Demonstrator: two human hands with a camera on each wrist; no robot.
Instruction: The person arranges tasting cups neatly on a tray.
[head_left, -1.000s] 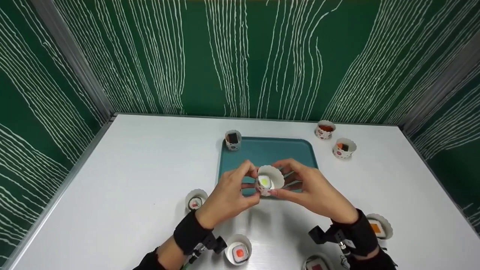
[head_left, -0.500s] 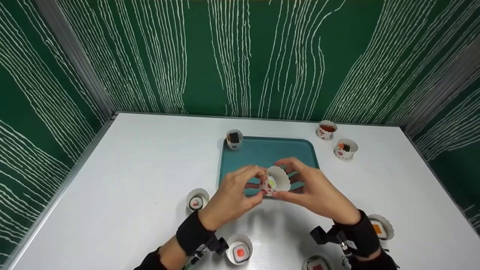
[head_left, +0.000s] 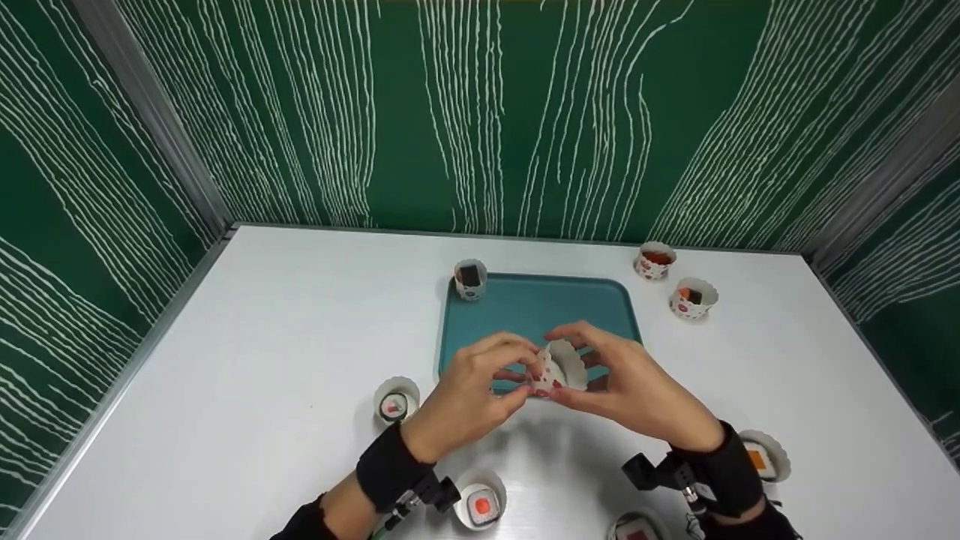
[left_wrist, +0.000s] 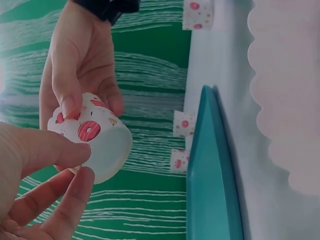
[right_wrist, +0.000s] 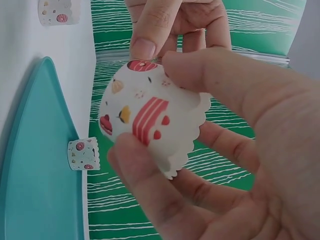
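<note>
A white paper baking cup [head_left: 568,361] with a scalloped rim is held up over the front edge of the teal tray, between both hands. Red doughnut and cake prints cover its outside [right_wrist: 150,117]. It leans over, its mouth facing right, and the sushi piece inside is mostly hidden. My left hand [head_left: 476,386] pinches the cup near its base with thumb and fingers. From the other side my right hand [head_left: 630,379] grips it, thumb low and fingers around the rim. The left wrist view shows the cup's pale underside [left_wrist: 111,156] between the two hands.
The teal tray [head_left: 540,307] lies beyond the hands, one sushi cup [head_left: 470,280] at its back left corner. Two more cups [head_left: 655,261] [head_left: 693,298] stand back right. Nearer are cups at left [head_left: 397,399], front [head_left: 480,500], front right [head_left: 637,526] and right [head_left: 763,456].
The cup has turned in my hands, its mouth swinging to the right, and shifted slightly right. The yellow-centred sushi inside, plain to see before, is now mostly hidden. My left fingers have moved over the cup's side.
</note>
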